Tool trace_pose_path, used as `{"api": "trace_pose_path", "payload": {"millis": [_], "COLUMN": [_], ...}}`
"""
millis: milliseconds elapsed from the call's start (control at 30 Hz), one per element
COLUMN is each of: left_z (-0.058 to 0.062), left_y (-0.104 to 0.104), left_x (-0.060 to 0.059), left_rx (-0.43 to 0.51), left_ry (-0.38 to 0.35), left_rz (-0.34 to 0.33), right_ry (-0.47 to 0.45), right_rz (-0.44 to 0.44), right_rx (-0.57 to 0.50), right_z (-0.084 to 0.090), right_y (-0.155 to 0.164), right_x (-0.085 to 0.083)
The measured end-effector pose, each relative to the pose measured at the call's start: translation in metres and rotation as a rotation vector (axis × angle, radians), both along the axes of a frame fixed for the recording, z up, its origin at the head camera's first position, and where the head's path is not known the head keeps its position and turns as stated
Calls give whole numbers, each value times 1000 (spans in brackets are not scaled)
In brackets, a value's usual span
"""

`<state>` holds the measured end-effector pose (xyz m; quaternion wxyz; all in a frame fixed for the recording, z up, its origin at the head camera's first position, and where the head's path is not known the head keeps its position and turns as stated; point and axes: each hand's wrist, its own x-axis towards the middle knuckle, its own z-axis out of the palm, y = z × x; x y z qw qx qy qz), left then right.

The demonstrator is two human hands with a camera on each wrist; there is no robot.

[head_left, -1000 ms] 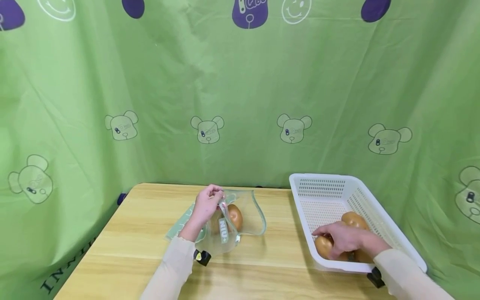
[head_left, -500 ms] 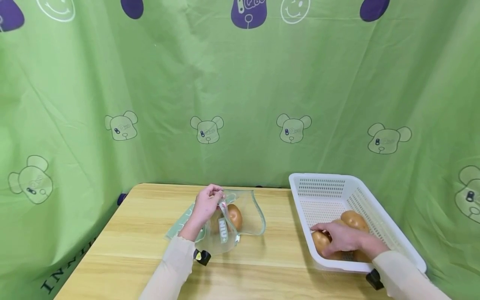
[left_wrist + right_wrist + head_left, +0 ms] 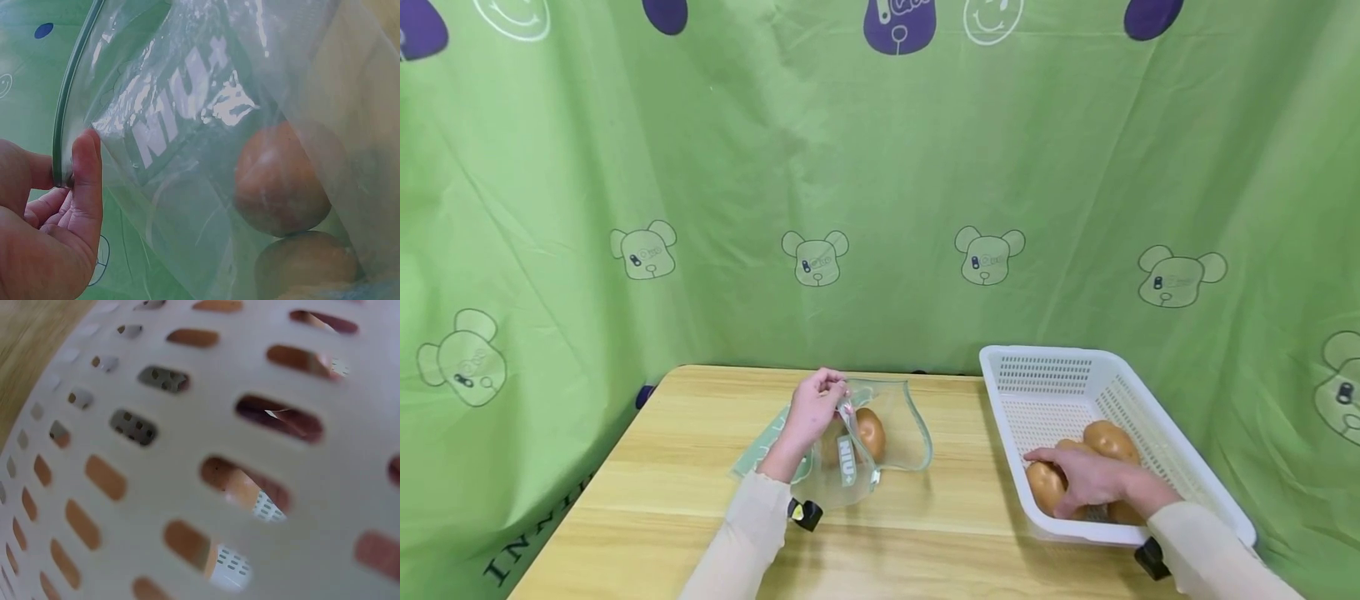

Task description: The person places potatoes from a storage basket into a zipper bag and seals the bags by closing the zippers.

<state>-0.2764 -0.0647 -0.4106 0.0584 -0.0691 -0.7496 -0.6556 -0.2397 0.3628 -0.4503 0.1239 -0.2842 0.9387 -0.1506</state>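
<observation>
My left hand (image 3: 812, 410) pinches the rim of a clear zip bag (image 3: 912, 425) with green edging and "NIU+" lettering. In the left wrist view, thumb and fingers of the left hand (image 3: 56, 219) hold the edge at one corner. Two smooth brown potatoes (image 3: 281, 178) show through the plastic, touching each other. On the right, my right hand (image 3: 1086, 477) reaches into a white slotted basket (image 3: 1037, 371) and grips a potato (image 3: 1045, 486) near its left wall. The right wrist view is mostly blocked by the basket wall (image 3: 187, 425); the fingertips are largely hidden.
Several more potatoes (image 3: 1111, 440) lie in the near half of the basket. A green printed flat piece (image 3: 767, 446) is on the wooden table (image 3: 700, 433) left of the bag. A green curtain (image 3: 880, 167) hangs behind the table.
My right hand and the potato under it have shifted slightly toward the basket's left wall, and the potato has turned a little. The left hand and bag have stayed still.
</observation>
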Motion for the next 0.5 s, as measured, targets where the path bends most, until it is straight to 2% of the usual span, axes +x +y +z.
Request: {"api": "trace_pose_path", "payload": {"millis": [167,267,367,500], "left_z": [0,-1,-1,-1], "left_y": [2,2,3,2], "left_x": [0,-1,-1,-1], "left_rx": [1,0,-1,1], "left_ry": [2,0,-1,-5], "left_rz": [-1,0,3,0], "right_ry": [-6,-44,-86,-89], "right_rz": [-20,-50,-86,-89], "right_rx": [-41,-106,-160,-201], "right_z": [1,3,7,14], "right_y": [0,0,1,2], "right_x": [0,1,3,6]}}
